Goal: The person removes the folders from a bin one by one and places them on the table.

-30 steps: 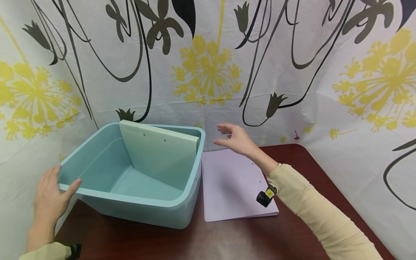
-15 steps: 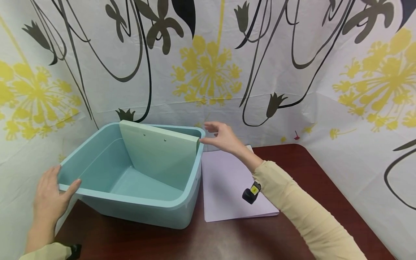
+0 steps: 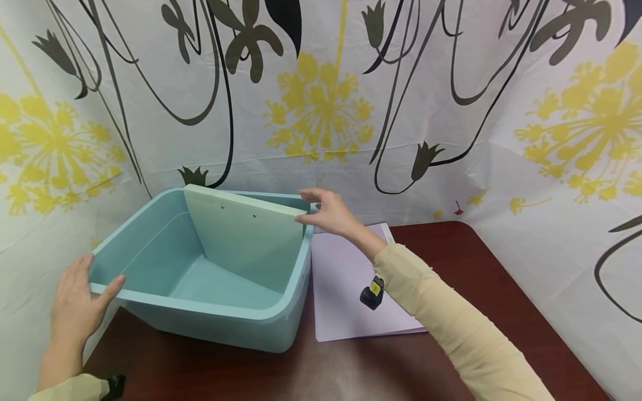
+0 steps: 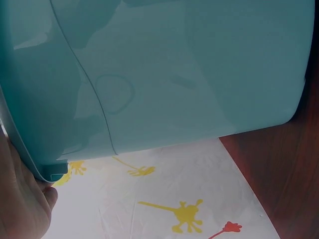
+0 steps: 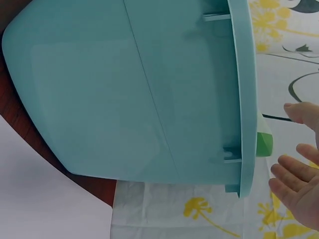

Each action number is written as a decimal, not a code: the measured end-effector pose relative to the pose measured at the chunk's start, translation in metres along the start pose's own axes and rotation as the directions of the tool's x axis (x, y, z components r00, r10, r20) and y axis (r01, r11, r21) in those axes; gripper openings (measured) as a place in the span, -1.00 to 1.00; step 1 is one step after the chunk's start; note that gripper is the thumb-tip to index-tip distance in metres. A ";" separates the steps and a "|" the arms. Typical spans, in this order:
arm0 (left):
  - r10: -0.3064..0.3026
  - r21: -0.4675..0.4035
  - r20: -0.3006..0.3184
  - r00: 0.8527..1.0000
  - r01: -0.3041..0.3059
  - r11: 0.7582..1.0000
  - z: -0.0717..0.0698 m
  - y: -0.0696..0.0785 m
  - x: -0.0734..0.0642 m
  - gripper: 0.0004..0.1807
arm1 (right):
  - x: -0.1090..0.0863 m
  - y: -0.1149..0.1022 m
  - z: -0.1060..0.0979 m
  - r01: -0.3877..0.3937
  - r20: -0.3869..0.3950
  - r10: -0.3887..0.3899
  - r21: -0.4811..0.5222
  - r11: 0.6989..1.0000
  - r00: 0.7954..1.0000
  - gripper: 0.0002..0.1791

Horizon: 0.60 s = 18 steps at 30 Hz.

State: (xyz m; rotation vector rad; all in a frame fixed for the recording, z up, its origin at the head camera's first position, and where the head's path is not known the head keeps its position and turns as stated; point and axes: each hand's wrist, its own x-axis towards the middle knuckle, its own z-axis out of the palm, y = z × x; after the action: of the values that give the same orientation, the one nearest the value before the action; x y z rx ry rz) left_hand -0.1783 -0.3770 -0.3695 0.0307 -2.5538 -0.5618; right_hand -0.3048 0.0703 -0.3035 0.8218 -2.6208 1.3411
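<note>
A light blue plastic tub [image 3: 200, 328] stands on the table. My left hand [image 3: 75, 314] holds its near left corner, thumb by the front rim and fingers along the left side. The left wrist view shows that hand [image 4: 25, 199] at the rim's corner. Inside the tub a pale green ring binder [image 3: 246, 239], with two rivets near its top edge, leans upright. My right hand [image 3: 331, 214] hovers over the tub's right rim at the binder's right end, thumb and fingers spread apart. In the right wrist view a gap shows between the hand [image 5: 301, 179] and the binder's green end [image 5: 264, 144].
A lilac binder [image 3: 346, 295] lies flat on the dark red-brown table [image 3: 441, 256], right of the tub and partly under my right arm. A floral-patterned white cloth [image 3: 321, 100] hangs behind and at the sides of the table.
My right hand has moved left from above the lilac binder to the green binder's right end. The left hand and the tub have stayed in place.
</note>
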 end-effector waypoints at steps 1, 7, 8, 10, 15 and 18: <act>0.002 0.000 0.002 1.000 -0.002 1.000 0.000 0.000 0.000 -0.15 | 0.001 0.000 0.001 0.002 0.002 -0.002 -0.003 1.000 1.000 -0.37; 0.010 0.001 0.008 1.000 -0.010 1.000 0.000 0.000 0.001 -0.16 | 0.009 -0.004 0.010 0.006 0.017 -0.005 -0.041 0.999 1.000 -0.38; 0.010 0.001 0.009 1.000 -0.010 1.000 0.000 0.000 0.001 -0.16 | 0.010 -0.005 0.012 0.006 0.019 -0.005 -0.048 0.999 1.000 -0.37; 0.010 -0.003 0.011 1.000 -0.010 1.000 0.000 0.000 0.001 -0.16 | 0.013 -0.007 0.016 0.008 0.022 -0.006 -0.062 0.998 1.000 -0.37; 0.004 -0.003 0.002 1.000 -0.004 1.000 0.000 0.000 0.001 -0.16 | 0.021 -0.010 0.028 0.039 0.019 -0.038 -0.066 0.997 0.999 -0.39; 0.008 0.001 -0.004 1.000 -0.008 1.000 0.001 -0.001 0.001 -0.16 | 0.025 -0.009 0.034 0.052 0.006 -0.052 -0.075 0.996 0.999 -0.41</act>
State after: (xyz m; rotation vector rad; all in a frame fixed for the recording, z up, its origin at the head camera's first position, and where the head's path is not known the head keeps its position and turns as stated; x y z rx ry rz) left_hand -0.1792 -0.3774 -0.3701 0.0217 -2.5495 -0.5567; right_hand -0.3165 0.0289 -0.3100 0.8760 -2.6156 1.2217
